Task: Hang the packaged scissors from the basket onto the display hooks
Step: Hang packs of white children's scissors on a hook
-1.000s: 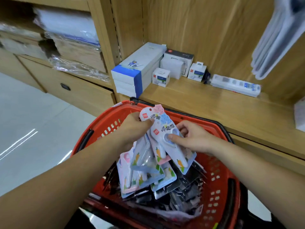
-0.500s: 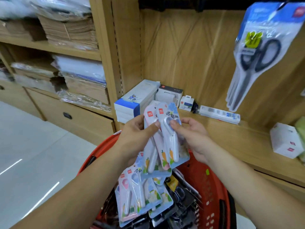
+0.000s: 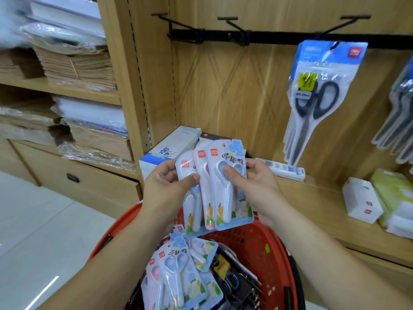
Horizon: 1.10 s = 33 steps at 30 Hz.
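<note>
I hold three packs of children's scissors (image 3: 223,198) fanned out above the red basket (image 3: 257,242). My left hand (image 3: 166,191) pinches the rear white pack, with the thumb laid across its front. My right hand (image 3: 257,186) pinches the front blue pack, thumb pressed on the handle loops and fingers curled behind. To do this well I think I should first square the fan so the top edges line up. Then I can lift one pack at a time and slide its hang hole over a hook's tip rather than forcing all three on skewed. Two hooks stand bare well above my hands, the left hook (image 3: 176,24) and the middle hook (image 3: 234,26), both fixed to the black rail (image 3: 290,38). The right hook (image 3: 344,24) already carries black-handled scissors (image 3: 317,95), so I judge the pastel packs belong on a bare one. Nothing lies between my hands and those hooks. Stacked boxes (image 3: 165,148) and a power strip (image 3: 283,170) sit on the shelf just behind the packs, so a low swing could knock them. More packs (image 3: 176,271) wait in the basket below.
</note>
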{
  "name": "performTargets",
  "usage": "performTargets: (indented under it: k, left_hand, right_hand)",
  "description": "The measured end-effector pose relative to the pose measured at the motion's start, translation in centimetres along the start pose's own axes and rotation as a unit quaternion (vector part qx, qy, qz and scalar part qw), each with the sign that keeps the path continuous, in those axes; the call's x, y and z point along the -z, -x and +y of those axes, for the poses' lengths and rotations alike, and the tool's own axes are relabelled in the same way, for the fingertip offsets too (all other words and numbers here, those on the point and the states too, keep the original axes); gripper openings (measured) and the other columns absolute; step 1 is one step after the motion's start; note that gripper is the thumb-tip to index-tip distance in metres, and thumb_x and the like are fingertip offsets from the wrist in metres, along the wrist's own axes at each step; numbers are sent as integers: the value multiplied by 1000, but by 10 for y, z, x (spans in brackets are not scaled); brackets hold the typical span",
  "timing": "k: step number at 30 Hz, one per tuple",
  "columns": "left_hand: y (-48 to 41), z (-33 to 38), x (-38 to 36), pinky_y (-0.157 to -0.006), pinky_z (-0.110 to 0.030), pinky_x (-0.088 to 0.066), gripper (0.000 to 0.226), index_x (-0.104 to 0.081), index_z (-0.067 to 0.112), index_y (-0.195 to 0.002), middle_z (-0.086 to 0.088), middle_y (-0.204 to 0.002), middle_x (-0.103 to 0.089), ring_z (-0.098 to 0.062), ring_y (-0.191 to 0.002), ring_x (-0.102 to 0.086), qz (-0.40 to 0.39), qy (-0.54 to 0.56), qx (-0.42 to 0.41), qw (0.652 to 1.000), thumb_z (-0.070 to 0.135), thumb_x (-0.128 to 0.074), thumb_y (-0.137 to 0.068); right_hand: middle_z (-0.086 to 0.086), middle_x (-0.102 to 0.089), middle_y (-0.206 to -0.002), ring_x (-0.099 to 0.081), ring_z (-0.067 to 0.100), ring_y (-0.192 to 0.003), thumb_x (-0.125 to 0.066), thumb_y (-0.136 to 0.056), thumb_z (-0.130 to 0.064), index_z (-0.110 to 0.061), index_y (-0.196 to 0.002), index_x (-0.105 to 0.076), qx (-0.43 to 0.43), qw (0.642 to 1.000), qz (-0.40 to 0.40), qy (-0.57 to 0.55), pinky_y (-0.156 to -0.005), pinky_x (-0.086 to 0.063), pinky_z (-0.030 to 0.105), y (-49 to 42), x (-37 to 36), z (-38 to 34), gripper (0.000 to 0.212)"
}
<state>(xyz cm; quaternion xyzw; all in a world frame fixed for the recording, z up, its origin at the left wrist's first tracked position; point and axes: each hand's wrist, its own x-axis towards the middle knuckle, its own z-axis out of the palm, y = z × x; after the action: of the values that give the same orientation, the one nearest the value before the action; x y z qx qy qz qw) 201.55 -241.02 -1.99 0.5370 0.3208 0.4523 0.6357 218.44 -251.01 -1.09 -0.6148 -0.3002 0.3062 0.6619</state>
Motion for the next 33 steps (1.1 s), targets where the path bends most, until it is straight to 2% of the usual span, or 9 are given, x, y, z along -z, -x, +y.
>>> performTargets:
  k: [5, 8, 12, 15, 19, 22, 25, 28, 33]
  left_hand:
    - [7, 31, 3, -93, -56, -61, 33, -72, 24, -114, 1, -107, -80, -27, -100, -76, -1, 0, -57, 998, 2, -80, -89]
    - [-4, 55, 2, -85, -49, -64, 35, -72, 26, -117, 3, -106, -79, -20, -94, -77, -4, -19, -86, 996, 4, -79, -91]
    - [-32, 89, -10, -74, -25, -61, 34, -70, 25, -118, 6, -103, -81, -12, -95, -77, -14, -42, -125, 991, 0, -73, -95]
    - [-59, 111, -20, -73, -20, -59, 36, -67, 24, -124, 10, -100, -80, -7, -92, -77, 1, -84, -152, 985, 0, -70, -97]
    - [-95, 135, -34, -81, -29, -62, 56, -55, 26, -145, 4, -110, -76, -8, -94, -76, 17, -134, -187, 973, 6, -73, -96]
    - [-119, 154, -49, -70, -24, -61, 58, -54, 30, -145, -1, -101, -76, -10, -87, -75, 10, -167, -232, 958, 9, -75, -95]
    - [-138, 169, -69, -60, -15, -53, 54, -57, 31, -140, 7, -85, -75, -1, -72, -71, -5, -167, -248, 954, 9, -76, -95]
    - [-150, 169, -88, -66, -22, -57, 49, -61, 35, -135, 8, -84, -75, -7, -72, -71, -23, -150, -240, 959, 11, -76, -95]
    - [-157, 162, -103, -68, -22, -59, 48, -60, 32, -139, 3, -94, -75, -7, -79, -73, -34, -148, -238, 959, 11, -73, -98]
  right_hand:
    - [-1, -79, -110, -76, 3, -91, -81, -92, -14, -20, -125, -62, 80, 996, 1, 27, -67, -54, 13, 14, 6, -48, 39]
    - [-2, -80, -110, -77, 13, -100, -84, -89, -16, -22, -127, -64, 101, 994, 7, 40, -77, -57, 23, 6, 5, -74, 44]
    - [-5, -81, -106, -78, 16, -99, -88, -84, -15, -23, -125, -65, 116, 993, 33, 10, -89, -62, 41, -13, -4, -99, 48]
    - [-5, -81, -105, -77, 14, -98, -89, -81, -10, -26, -117, -65, 139, 988, 60, 5, -92, -62, 42, -29, -5, -107, 46]
    - [-17, -77, -104, -73, 1, -96, -90, -80, -16, -39, -106, -63, 189, 974, 102, 66, -93, -59, 35, -57, 4, -120, 45]
    - [-21, -70, -121, -67, -1, -111, -89, -82, -22, -45, -119, -55, 219, 963, 118, 98, -99, -54, 32, -75, 12, -129, 55]
    - [-20, -70, -124, -66, 4, -114, -87, -84, -23, -43, -131, -56, 232, 952, 151, 129, -102, -54, 40, -88, 20, -130, 60]
    - [-22, -68, -126, -64, 10, -117, -84, -85, -32, -46, -136, -54, 232, 940, 170, 183, -98, -55, 45, -94, 27, -127, 61]
    - [-23, -64, -125, -55, 5, -110, -84, -86, -36, -44, -145, -52, 233, 935, 201, 179, -90, -48, 36, -96, 34, -126, 68]
